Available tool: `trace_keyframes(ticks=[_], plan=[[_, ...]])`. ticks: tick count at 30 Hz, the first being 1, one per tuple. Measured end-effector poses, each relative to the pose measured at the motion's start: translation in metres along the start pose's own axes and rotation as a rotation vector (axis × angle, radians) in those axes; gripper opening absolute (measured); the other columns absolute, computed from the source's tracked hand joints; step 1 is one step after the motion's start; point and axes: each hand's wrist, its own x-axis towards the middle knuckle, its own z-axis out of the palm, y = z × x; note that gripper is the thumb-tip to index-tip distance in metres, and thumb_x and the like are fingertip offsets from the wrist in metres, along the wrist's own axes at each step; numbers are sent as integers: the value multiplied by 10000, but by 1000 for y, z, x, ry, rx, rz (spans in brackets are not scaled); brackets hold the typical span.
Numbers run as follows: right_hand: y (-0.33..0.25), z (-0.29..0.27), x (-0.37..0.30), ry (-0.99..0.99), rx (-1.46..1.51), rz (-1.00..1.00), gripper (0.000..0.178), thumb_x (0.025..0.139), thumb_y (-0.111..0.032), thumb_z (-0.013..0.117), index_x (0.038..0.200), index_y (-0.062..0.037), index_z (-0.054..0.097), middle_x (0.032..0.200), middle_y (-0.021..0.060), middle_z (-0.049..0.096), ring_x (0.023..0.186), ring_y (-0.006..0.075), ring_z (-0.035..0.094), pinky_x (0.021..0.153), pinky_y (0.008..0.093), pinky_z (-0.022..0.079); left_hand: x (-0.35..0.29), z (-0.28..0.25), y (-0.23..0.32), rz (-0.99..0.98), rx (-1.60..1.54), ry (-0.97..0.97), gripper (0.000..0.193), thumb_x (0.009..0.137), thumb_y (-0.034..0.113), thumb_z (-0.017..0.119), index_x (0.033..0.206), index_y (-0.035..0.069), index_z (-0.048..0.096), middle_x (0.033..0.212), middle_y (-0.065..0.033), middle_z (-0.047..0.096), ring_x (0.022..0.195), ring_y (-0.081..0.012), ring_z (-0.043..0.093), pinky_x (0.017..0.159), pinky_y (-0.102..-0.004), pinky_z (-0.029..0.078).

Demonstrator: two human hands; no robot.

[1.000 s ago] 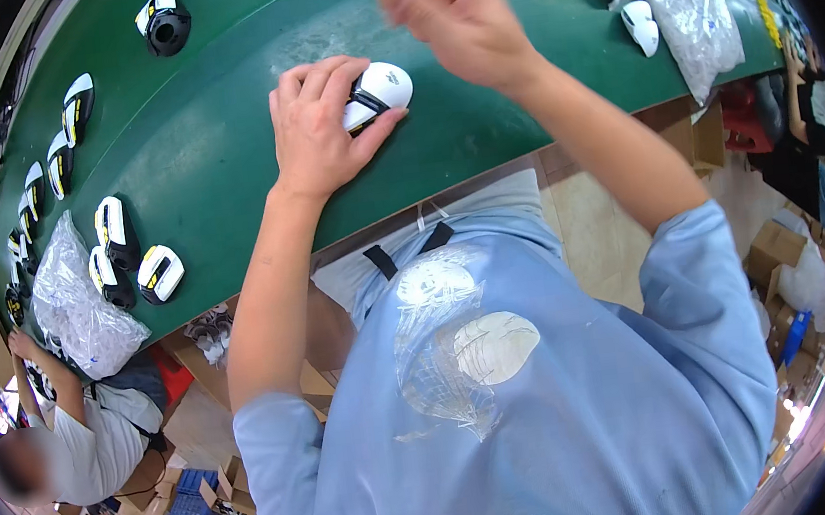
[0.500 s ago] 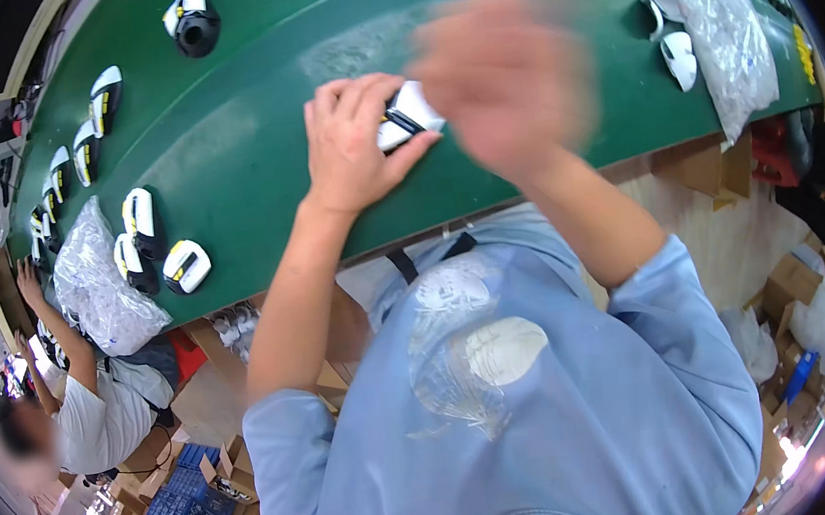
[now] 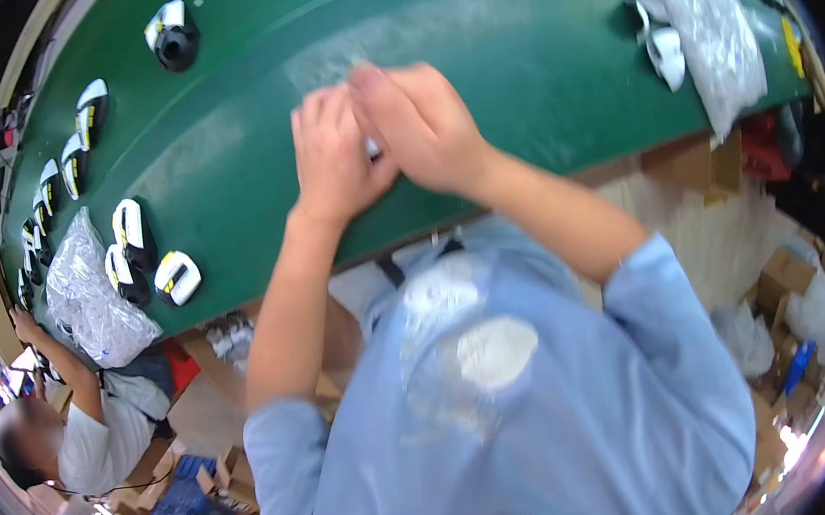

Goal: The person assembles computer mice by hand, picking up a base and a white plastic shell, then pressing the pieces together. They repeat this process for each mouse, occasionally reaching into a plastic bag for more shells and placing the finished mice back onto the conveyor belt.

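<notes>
My left hand [image 3: 329, 151] is closed around a white-and-black plastic housing [image 3: 372, 148] on the green bench. Only a small white bit of the housing shows between my hands. Pressed against my left hand and over the same housing, my right hand [image 3: 427, 130] has its fingers bent together, their tips hidden. Nearest on the left is a loose white, black and yellow housing [image 3: 177, 277], beside two similar housings [image 3: 132, 235] lying close together.
A clear plastic bag [image 3: 95, 296] lies at the bench's left, below a row of similar housings [image 3: 73, 164]. Another housing [image 3: 171, 36] stands at the far left. To the right, white shells [image 3: 665, 57] lie beside a plastic bag [image 3: 714, 40]. A co-worker [image 3: 104, 436] is at the lower left.
My right hand, blurred and raised to the right before, has come down leftward onto the housing and my left hand. The housing, plainly seen earlier, is now mostly covered.
</notes>
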Motion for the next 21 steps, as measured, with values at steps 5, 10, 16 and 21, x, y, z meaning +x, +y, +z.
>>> trace_keyframes(ticks=[5,10,16,21], plan=[[-67,-17,-12,283,604,-150,488,1181,-401,475,798,-99,474,679,-11,421,553,122,347,514,328,318,8,-25,17,-9,-72,77,604,805,401,916,1300,115,722,1288,-63,710,1165,-336,609,968,-477,461],[-38,-49,-65,357,696,110,535,1221,-389,407,765,-120,332,695,-22,280,572,104,251,526,318,212,40,-20,-1,-48,-98,181,576,835,344,918,1322,103,727,1295,-114,730,1190,-358,634,1020,-480,467],[-23,-65,-102,393,271,164,522,1220,-353,428,776,-81,444,698,-15,360,605,93,300,556,302,241,121,-58,-99,-306,393,689,598,897,549,833,1163,15,785,1196,-260,736,1181,-466,654,1031,-552,492],[-19,-116,-150,680,61,118,490,1209,-285,458,767,-73,449,721,-24,387,642,84,337,567,294,258,88,-78,-153,-719,524,348,454,835,548,820,947,109,853,1060,-172,810,1045,-385,757,938,-517,595]])
